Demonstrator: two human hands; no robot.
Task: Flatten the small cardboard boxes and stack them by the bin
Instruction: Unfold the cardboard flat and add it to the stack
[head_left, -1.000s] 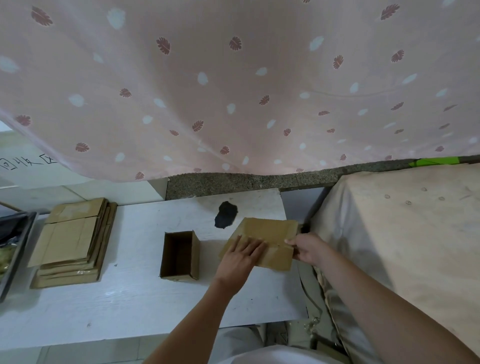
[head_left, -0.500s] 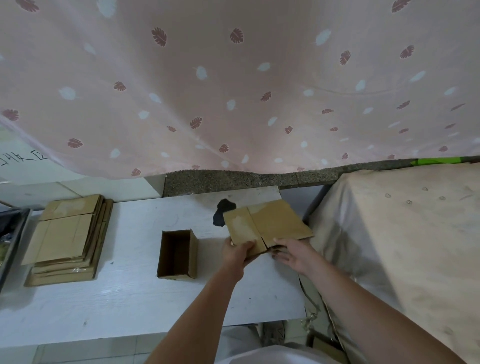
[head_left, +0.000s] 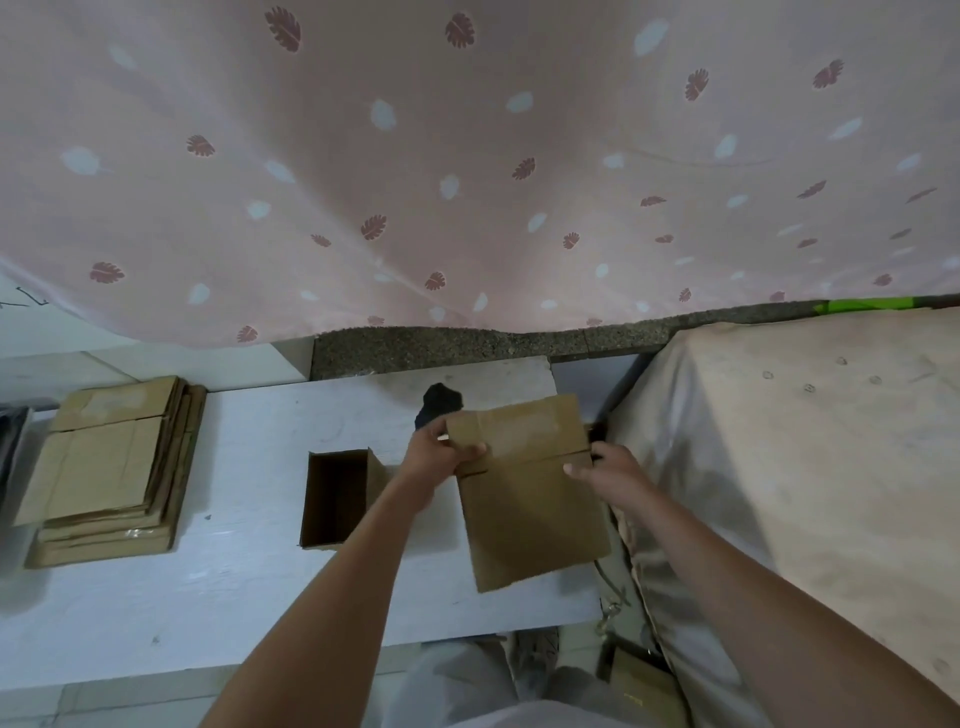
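Flattened cardboard hangs in front of you above the right part of the white table, a plain brown sheet of matte corrugated board with a crease line across it and a folded flap at its far end. Your left hand grasps its far left corner, thumb curled over the top face, and your right hand pinches the right edge at the crease, thumb on top. Left of the sheet, an open-topped box stands on the table, rectangular and narrow, its inside dark. At the far left end of the table lies the stack of flattened boxes, brown layered slabs with the top piece set a little askew and a strip of glossy tape showing along a near edge. A dark edge of a bin shows just left of that stack. The table surface looks like painted, faintly grained wood with small scuffs. A black irregular patch sits at the table's far side behind the held sheet. A pink cloth printed with red and white leaves hangs across the far side, and a beige cloth cover drapes the bulk on the right. Some dark handwriting at the far left edge is cut off and cannot be read.
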